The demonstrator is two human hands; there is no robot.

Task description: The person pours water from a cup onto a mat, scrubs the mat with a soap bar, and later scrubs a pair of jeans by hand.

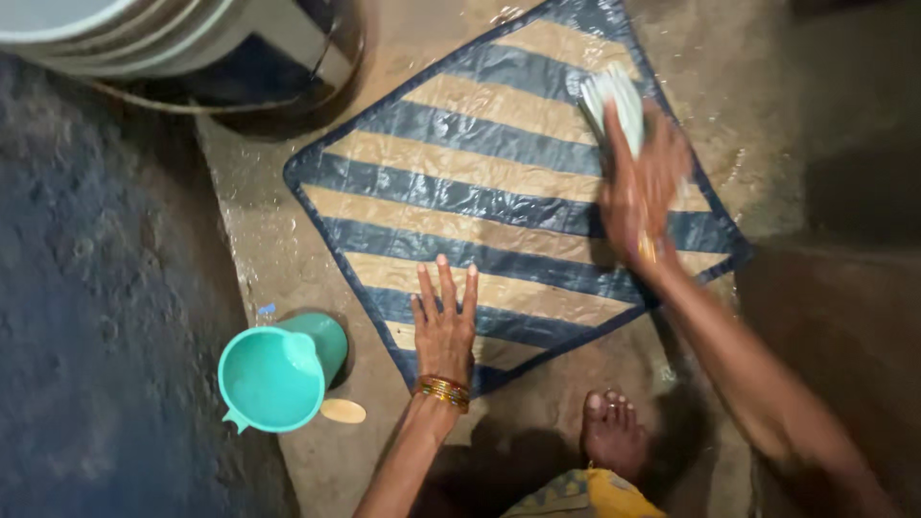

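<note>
A: Head view. Report the position and finger state of each hand.

B: The left hand (444, 324) lies flat, palm down, on the striped mat (480, 182), near the mat's near corner. Fingers are extended and spread slightly apart; they clamp nothing. Bangles (443, 390) sit at the wrist.

A: And the right hand?

B: The right hand (641, 192) is over the mat's right side, close to its right corner. It is motion-blurred. The fingers are closed around a white brush (614, 101), which sits toward the mat's far edge.

A: What carries the mat?

B: A wet concrete floor (288, 240). The mat lies diagonally, blue and tan bands running across it.

A: Surrounding items?

B: A teal jug (273, 376) stands on the floor just left of the mat's near corner, with a small tan oval piece (342, 411) beside it. A large bucket (144, 38) occupies the far left. A bare foot (612, 429) rests below the mat's near edge.
</note>
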